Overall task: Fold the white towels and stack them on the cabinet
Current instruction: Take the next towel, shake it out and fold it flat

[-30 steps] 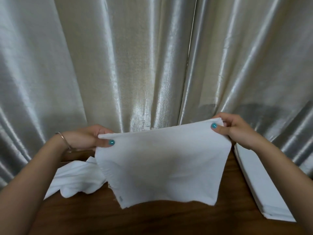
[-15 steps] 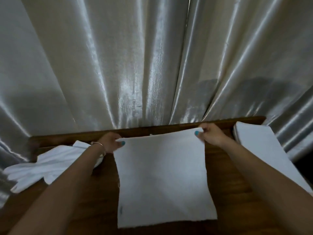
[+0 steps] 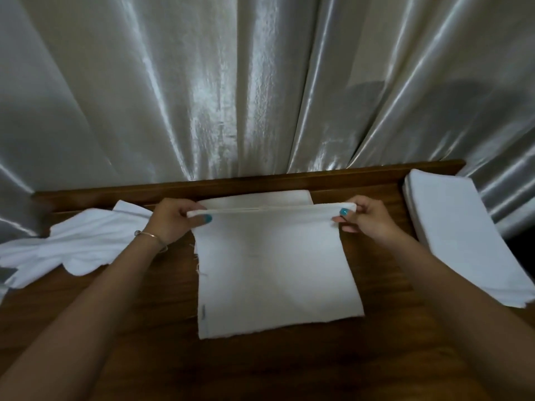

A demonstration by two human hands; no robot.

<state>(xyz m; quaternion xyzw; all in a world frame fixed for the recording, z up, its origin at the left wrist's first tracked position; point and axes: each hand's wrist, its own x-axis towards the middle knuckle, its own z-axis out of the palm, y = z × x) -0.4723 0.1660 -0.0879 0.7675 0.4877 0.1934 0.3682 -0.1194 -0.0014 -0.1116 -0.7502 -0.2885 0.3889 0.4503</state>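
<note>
A white towel (image 3: 275,267) lies spread on the dark wooden cabinet top (image 3: 289,366), its far part lifted into a fold. My left hand (image 3: 173,221) pinches the fold's left end. My right hand (image 3: 364,217) pinches its right end. The towel's far edge (image 3: 260,199) shows flat on the wood behind the raised fold. A stack of folded white towels (image 3: 460,241) rests at the right end of the cabinet. A heap of unfolded white towels (image 3: 75,247) lies at the left.
A shiny silver-grey curtain (image 3: 260,91) hangs right behind the cabinet's raised back rim (image 3: 362,176). The heap on the left drapes over the cabinet's left edge. Bare wood shows in front of the towel.
The towel came down from hanging in the air and now lies on the cabinet. Both hands have pulled its far part up and toward me into a fold. The view tilted downward.
</note>
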